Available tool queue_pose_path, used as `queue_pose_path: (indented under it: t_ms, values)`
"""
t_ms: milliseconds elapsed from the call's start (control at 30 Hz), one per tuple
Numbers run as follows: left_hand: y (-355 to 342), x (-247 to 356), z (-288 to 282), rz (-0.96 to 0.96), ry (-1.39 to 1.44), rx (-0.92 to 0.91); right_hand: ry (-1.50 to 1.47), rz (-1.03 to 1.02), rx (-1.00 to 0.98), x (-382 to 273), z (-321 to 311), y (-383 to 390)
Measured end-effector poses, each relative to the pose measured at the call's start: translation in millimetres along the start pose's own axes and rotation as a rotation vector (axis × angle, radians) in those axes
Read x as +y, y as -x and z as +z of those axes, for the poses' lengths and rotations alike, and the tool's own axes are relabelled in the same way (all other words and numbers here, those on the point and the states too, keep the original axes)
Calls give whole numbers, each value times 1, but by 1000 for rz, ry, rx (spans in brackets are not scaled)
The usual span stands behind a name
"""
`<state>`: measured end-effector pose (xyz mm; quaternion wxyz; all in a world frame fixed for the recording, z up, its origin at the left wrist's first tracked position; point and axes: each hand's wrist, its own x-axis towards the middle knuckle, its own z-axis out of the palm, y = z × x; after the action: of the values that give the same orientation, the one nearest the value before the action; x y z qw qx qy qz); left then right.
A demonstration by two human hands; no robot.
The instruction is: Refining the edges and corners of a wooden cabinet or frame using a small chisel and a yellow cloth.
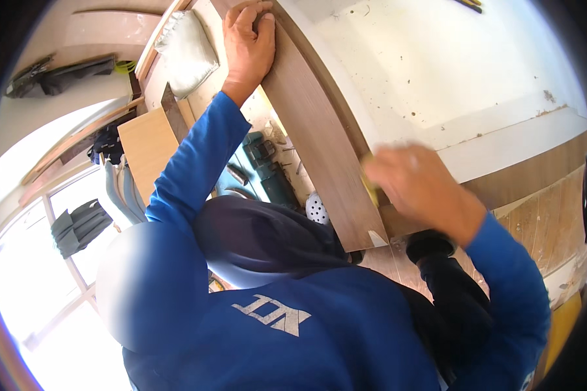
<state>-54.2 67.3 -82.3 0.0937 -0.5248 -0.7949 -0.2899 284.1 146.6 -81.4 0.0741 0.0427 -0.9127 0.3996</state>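
Observation:
A long brown wooden board (316, 130) runs from the top middle down to the centre, its lower corner chipped pale. My left hand (249, 49) has its fingers curled at the board's far end, pressed on it by the edge. Toward the near end, my right hand (414, 186) is smeared by motion but looks closed. A thin yellow thing (370, 182) shows between its fingers and the board's right edge; its kind is too blurred to tell. Along that edge a second narrow brown strip (346, 114) lies beside the board.
A white panel (450, 72) with specks of debris spreads right of the board. To its left lie a green tool case (270, 173), a light wood panel (149, 148), a handsaw blade (174, 111) and a pale bag (188, 55). My dark shoe (430, 246) is on the wood floor (544, 221).

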Motion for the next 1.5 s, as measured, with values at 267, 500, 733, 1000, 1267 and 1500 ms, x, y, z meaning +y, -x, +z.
queue_pose_path:
  t_ms: [267, 500, 733, 1000, 1267, 1500]
  values:
    - [-1, -4, 9, 5, 19, -2, 87, -88, 96, 47, -4, -72]
    - [-2, -16, 6, 52, -10, 36, -5, 10, -65, 9, -2, -11]
    - [2, -14, 6, 22, -21, 50, -17, -12, -28, 0, 2, 10]
    - [5, -20, 16, 24, 17, 57, -81, 0, 149, 31, -1, -49]
    - [-1, -16, 10, 17, 21, 73, -36, 9, 156, -6, 10, 6]
    - [4, -23, 13, 10, 69, 49, -36, 44, 293, 27, 10, -53]
